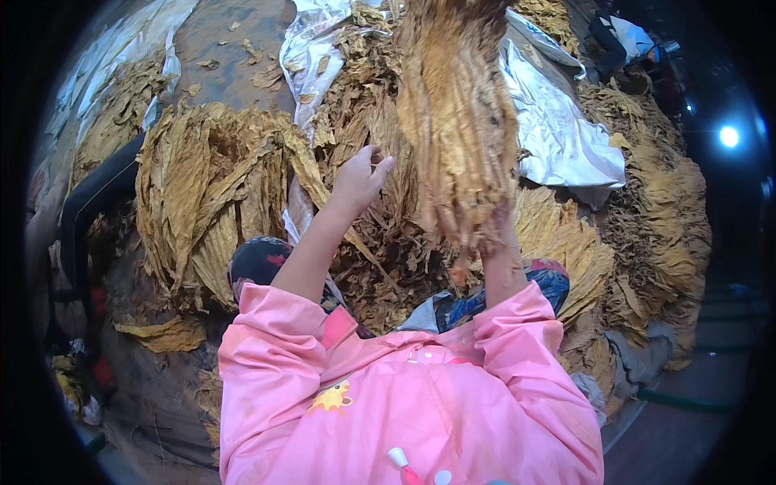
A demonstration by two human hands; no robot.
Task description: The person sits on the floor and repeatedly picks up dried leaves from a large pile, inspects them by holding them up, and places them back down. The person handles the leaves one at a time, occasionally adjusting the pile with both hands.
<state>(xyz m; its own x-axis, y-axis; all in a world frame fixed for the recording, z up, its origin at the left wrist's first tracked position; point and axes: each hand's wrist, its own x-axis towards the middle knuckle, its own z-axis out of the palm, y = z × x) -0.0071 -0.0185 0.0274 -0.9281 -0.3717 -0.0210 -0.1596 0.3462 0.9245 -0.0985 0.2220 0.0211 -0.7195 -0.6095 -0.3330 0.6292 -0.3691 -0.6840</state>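
My right hand (494, 212) is mostly hidden behind a large bundle of dried brown leaves (458, 121), which hangs upright over it, gripped near its lower end. My left hand (364, 173) is raised left of that bundle, fingers slightly curled and apart, with nothing in it. Beneath my hands lies a pile of crumpled dark brown leaves (388, 260). A thick rounded stack of dried leaves (212, 200) stands left of my left forearm, with one long leaf slanting from it under that forearm. Fanned yellowish leaves (558, 242) lie beside my right forearm.
White plastic sheeting (558, 133) lies at the upper right, another white strip (312, 60) at the upper middle. A long heap of leaves (655, 212) runs down the right. At the far left a person's dark-sleeved arm (100, 182) reaches toward the stack; another person is at the upper right.
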